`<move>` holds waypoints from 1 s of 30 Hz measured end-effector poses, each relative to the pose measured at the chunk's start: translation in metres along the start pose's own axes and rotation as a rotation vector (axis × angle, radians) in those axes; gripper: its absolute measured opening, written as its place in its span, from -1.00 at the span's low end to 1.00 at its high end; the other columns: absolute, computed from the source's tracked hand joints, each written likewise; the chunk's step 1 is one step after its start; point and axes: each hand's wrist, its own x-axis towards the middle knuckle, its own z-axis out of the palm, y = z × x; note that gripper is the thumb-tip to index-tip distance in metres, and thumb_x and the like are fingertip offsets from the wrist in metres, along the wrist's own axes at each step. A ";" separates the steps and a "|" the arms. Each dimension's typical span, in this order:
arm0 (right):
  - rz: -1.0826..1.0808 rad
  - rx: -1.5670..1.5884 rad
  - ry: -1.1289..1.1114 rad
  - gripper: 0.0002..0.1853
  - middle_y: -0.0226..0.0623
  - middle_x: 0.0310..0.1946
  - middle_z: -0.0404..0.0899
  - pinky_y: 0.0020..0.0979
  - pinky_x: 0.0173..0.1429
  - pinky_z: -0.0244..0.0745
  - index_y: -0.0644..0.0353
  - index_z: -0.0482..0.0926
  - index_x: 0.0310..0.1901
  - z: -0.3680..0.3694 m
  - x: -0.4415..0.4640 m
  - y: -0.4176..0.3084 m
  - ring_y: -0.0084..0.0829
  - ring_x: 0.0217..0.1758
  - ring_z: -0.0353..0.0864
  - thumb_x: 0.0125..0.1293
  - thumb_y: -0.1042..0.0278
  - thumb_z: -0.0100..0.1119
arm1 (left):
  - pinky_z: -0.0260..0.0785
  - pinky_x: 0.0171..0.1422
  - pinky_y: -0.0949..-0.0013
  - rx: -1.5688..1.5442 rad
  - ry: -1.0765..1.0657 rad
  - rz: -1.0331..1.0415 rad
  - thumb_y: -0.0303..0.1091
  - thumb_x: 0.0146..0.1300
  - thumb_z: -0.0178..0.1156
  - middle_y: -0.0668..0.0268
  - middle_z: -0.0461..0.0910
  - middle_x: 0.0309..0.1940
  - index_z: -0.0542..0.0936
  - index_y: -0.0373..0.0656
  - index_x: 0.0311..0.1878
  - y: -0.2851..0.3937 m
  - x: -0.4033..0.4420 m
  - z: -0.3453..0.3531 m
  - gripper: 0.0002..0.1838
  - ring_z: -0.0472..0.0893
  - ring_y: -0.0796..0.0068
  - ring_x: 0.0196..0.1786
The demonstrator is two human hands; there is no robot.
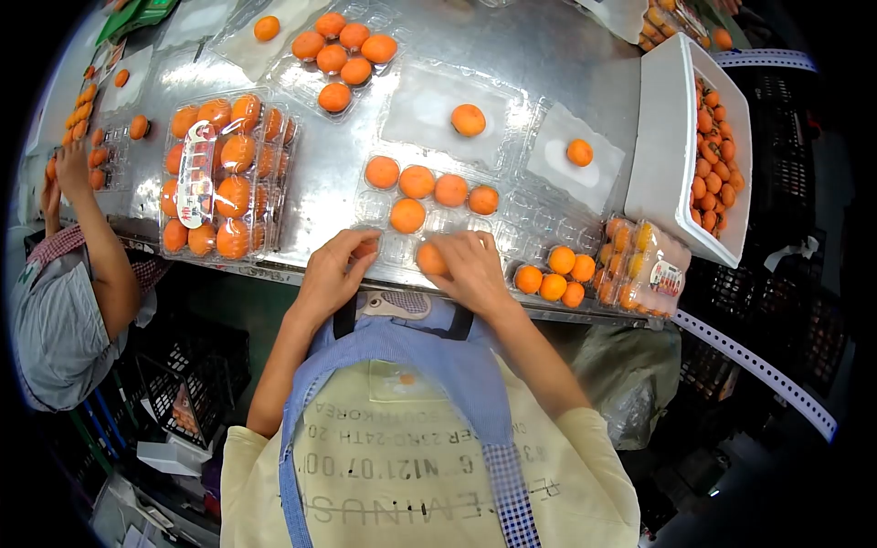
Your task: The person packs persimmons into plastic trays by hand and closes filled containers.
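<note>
In front of me lies a clear plastic tray (448, 222) with round cups, its back row filled with persimmons (417, 181). Another persimmon (407, 216) sits in the row below. My right hand (470, 267) is closed round a persimmon (431, 259) at the tray's near edge. At the tray's left edge, my left hand (336, 267) has its fingers and thumb curled together against the rim. Just behind, one persimmon (468, 120) rests on a white sheet in the open lid. To the right, several persimmons (554, 286) fill part of another tray.
A closed pack (233, 196) of persimmons stands at left, another pack (639, 265) at right. The white foam box (658, 137) of loose fruit is tilted at the right edge. A partly filled tray (343, 59) lies farther back. Another person's hand (75, 169) works at far left.
</note>
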 end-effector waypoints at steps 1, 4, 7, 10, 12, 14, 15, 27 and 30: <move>-0.007 0.000 0.011 -0.42 -0.29 -0.15 0.53 -0.20 0.10 0.21 0.20 0.48 -0.03 -0.001 -0.001 -0.001 -0.24 0.00 0.42 -0.17 0.25 0.40 | 0.45 -0.14 0.42 -0.003 0.003 0.002 -0.51 0.19 0.18 0.20 0.62 -0.23 0.52 -0.21 0.02 0.000 0.001 -0.001 -0.69 0.62 0.41 -0.21; 0.134 0.121 -0.021 -0.47 -0.29 -0.10 0.51 -0.24 0.09 0.27 0.22 0.48 0.01 -0.018 -0.001 -0.006 -0.30 -0.02 0.45 -0.04 0.28 0.36 | 0.44 -0.15 0.42 -0.015 0.006 0.002 -0.51 0.19 0.18 0.20 0.62 -0.23 0.51 -0.21 0.03 0.001 0.001 -0.001 -0.69 0.62 0.42 -0.23; 0.500 0.914 0.054 -0.51 -0.30 -0.08 0.48 -0.30 0.04 0.34 0.27 0.42 0.11 -0.024 -0.003 -0.012 -0.38 -0.03 0.46 0.16 0.24 0.23 | 0.44 -0.15 0.42 -0.045 -0.010 -0.019 -0.52 0.18 0.18 0.21 0.61 -0.25 0.52 -0.20 0.03 0.003 0.002 0.000 -0.69 0.61 0.43 -0.25; 0.678 1.706 0.115 -0.47 -0.32 -0.07 0.45 -0.39 -0.03 0.39 0.29 0.33 0.20 -0.034 0.000 -0.013 -0.42 -0.07 0.46 0.29 0.14 0.09 | 0.44 -0.16 0.42 -0.079 -0.046 -0.041 -0.52 0.17 0.19 0.21 0.60 -0.25 0.52 -0.19 0.03 0.011 0.005 0.001 -0.68 0.59 0.44 -0.27; 0.667 1.830 0.081 -0.49 -0.27 -0.09 0.46 -0.46 -0.20 0.39 0.29 0.34 0.15 -0.037 0.002 -0.014 -0.41 -0.24 0.45 0.36 0.03 -0.11 | 0.44 -0.16 0.42 -0.071 -0.063 -0.024 -0.52 0.17 0.19 0.21 0.59 -0.25 0.52 -0.19 0.03 0.014 0.007 0.003 -0.68 0.58 0.45 -0.29; 0.726 1.929 0.086 -0.50 -0.24 -0.11 0.47 -0.53 -0.32 0.35 0.26 0.37 0.11 -0.041 0.006 -0.019 -0.44 -0.32 0.43 0.38 -0.02 -0.17 | 0.44 -0.16 0.43 -0.055 -0.072 -0.023 -0.52 0.16 0.19 0.22 0.59 -0.25 0.52 -0.20 0.02 0.017 0.008 0.003 -0.68 0.58 0.46 -0.29; 0.750 1.967 0.090 -0.50 -0.23 -0.13 0.48 -0.55 -0.37 0.31 0.25 0.37 0.08 -0.041 0.007 -0.019 -0.47 -0.37 0.41 0.38 -0.04 -0.20 | 0.43 -0.16 0.43 -0.047 -0.077 -0.023 -0.52 0.16 0.20 0.22 0.59 -0.25 0.52 -0.20 0.02 0.018 0.009 0.003 -0.68 0.58 0.46 -0.30; 0.619 1.912 0.102 -0.52 -0.19 -0.17 0.49 -0.70 -0.55 0.10 0.20 0.33 0.04 -0.027 0.006 -0.021 -0.67 -0.54 0.26 0.43 -0.07 -0.33 | 0.39 -0.08 0.51 -0.298 -0.160 -0.055 -0.48 0.21 0.17 0.32 0.57 -0.24 0.51 -0.16 0.09 0.044 0.010 0.004 -0.65 0.54 0.59 -0.21; 0.454 1.611 0.171 -0.53 -0.20 -0.12 0.45 -0.61 -0.27 0.31 0.22 0.28 0.10 -0.033 0.010 -0.031 -0.59 -0.28 0.38 0.42 -0.03 -0.25 | 0.38 -0.04 0.52 -0.531 -0.212 -0.110 -0.44 0.24 0.15 0.34 0.55 -0.23 0.49 -0.20 0.05 0.067 0.012 0.003 -0.70 0.52 0.63 -0.18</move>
